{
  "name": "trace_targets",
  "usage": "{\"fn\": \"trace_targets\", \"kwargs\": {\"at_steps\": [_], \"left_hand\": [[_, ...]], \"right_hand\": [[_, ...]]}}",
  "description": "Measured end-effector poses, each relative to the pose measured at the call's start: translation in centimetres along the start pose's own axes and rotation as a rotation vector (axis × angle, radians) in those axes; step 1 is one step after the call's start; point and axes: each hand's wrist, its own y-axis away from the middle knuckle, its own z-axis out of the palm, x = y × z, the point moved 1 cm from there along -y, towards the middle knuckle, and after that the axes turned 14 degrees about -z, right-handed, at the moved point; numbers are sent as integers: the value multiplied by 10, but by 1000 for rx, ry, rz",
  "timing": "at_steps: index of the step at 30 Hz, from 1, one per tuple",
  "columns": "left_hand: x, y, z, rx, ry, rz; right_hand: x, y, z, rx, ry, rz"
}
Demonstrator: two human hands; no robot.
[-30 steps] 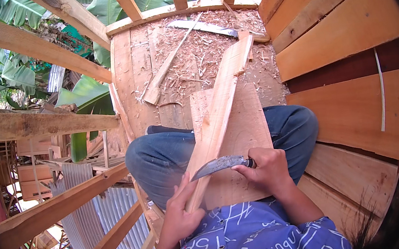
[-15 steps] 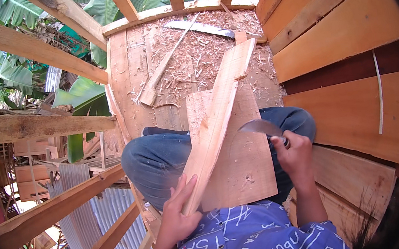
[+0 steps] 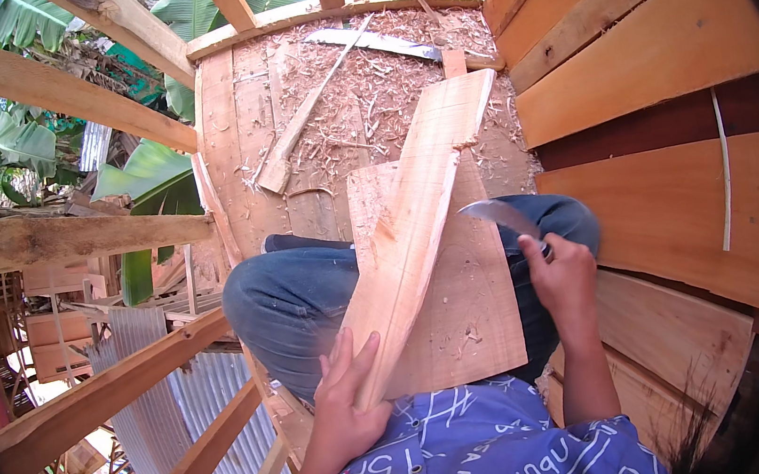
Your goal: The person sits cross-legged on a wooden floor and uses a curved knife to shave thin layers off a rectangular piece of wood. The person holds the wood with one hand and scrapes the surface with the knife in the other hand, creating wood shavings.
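My left hand is closed round the near end of a long, notched wooden piece, which slants away from me to the far right. That piece rests over a flat wooden board lying across my lap. My right hand grips a knife with a curved blade; its handle is mostly hidden in my fingers. The blade points left, beside the right edge of the wooden piece and apart from it. Pencil-like lines run along the wood, and a step is cut into its right edge.
Wood shavings cover the plank floor ahead. On them lie a tapered wooden stick and a long machete-like blade with a wooden handle. A plank wall rises close at my right. Open wooden rails stand at my left.
The wooden piece has turned slightly, showing more of its broad face. The knife has shifted a little farther away from me, still gripped in my right hand.
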Motion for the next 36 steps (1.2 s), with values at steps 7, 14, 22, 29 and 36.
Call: {"fn": "trace_targets", "kwargs": {"at_steps": [7, 14, 22, 29, 36], "left_hand": [[-2, -4, 6, 8, -55, 39], [7, -4, 7, -10, -79, 7], [0, -3, 6, -12, -90, 32], [4, -6, -3, -51, -6, -1], [-2, -8, -5, -44, 53, -4]], "right_hand": [[-37, 28, -25, -176, -75, -212], [-47, 32, -9, -288, -31, -324], [-7, 4, -40, -133, 158, 48], [-55, 37, -2, -297, -125, -314], [-47, 14, 14, -181, -53, -409]]}}
